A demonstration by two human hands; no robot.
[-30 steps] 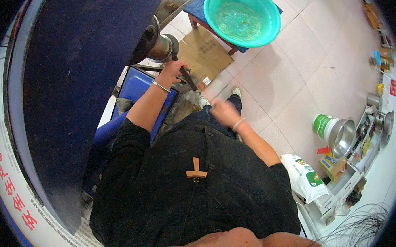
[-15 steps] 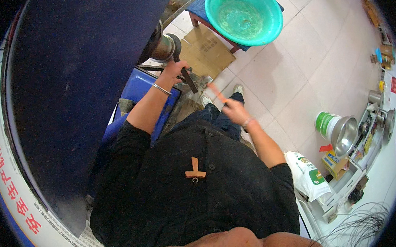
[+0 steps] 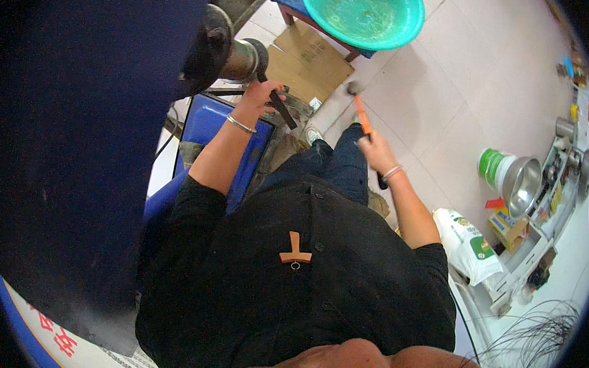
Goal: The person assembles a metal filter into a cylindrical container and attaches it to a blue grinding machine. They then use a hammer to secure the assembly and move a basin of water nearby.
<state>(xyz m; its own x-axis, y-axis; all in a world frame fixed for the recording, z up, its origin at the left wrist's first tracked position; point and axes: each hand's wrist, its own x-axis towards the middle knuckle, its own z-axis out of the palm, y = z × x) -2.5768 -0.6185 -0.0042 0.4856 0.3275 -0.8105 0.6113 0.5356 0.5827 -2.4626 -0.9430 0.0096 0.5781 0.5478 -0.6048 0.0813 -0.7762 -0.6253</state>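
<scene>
My left hand [image 3: 261, 97] is closed round a dark flat-barred ring wrench [image 3: 286, 115]. The wrench's curved end sits around the collar of a metal cylinder [image 3: 240, 60] that juts out from a dark machine. Its free end slants down and to the right, past my fingers. In my right hand [image 3: 377, 152] is a hammer [image 3: 360, 109] with an orange shaft and a dark grip. The hammer's grey head points away from me over the tiled floor, apart from the wrench.
A green basin [image 3: 363, 18] rests on a low stool beyond my hands. Flattened cardboard [image 3: 307, 65] lies below the cylinder. At left is a large dark blue panel [image 3: 77, 139]. To the right stand a white sack [image 3: 468, 246], a metal bowl [image 3: 523, 188] and a cluttered shelf.
My right hand has swung the hammer away from the wrench, to the right and out. The left hand keeps its hold on the wrench. The view has shifted slightly.
</scene>
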